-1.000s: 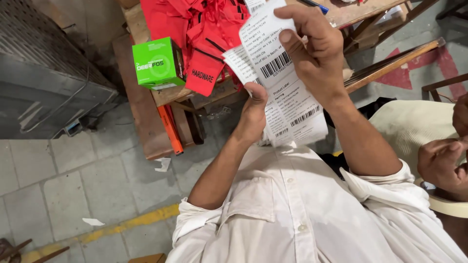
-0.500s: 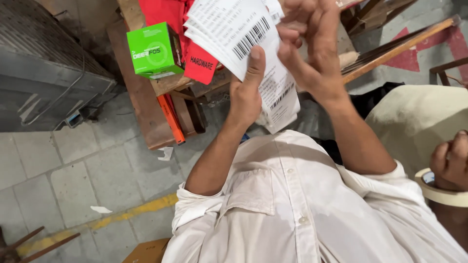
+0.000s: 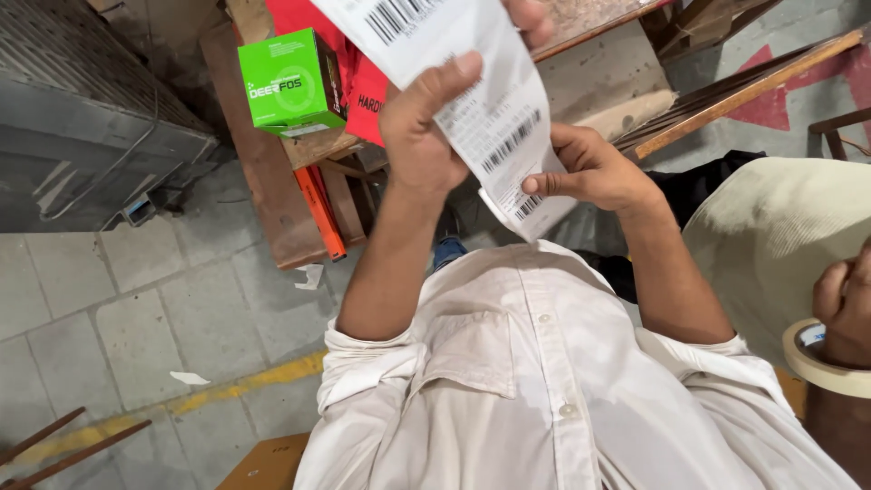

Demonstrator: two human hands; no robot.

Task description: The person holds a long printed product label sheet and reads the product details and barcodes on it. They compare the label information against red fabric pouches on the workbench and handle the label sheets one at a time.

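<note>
I hold a long white strip of barcode labels (image 3: 494, 127) up in front of my chest. My left hand (image 3: 422, 127) grips the strip near its middle, thumb on the front and fingers behind it. My right hand (image 3: 594, 172) pinches the strip's lower right edge between thumb and forefinger. The top of the strip runs out of view. My white buttoned shirt (image 3: 544, 399) fills the bottom of the view.
A green box (image 3: 290, 82) and red packets (image 3: 367, 95) lie on a worn wooden bench (image 3: 272, 191), with an orange bar (image 3: 319, 210) under it. At the right edge, another person's hand (image 3: 844, 308) holds a roll of tape (image 3: 821, 358) beside cream cloth (image 3: 780, 236). Grey metal housing (image 3: 82, 136) stands at the left.
My right hand has dropped from the top of the strip to its lower edge. My left hand has slid up to the middle, and the strip now hangs straighter.
</note>
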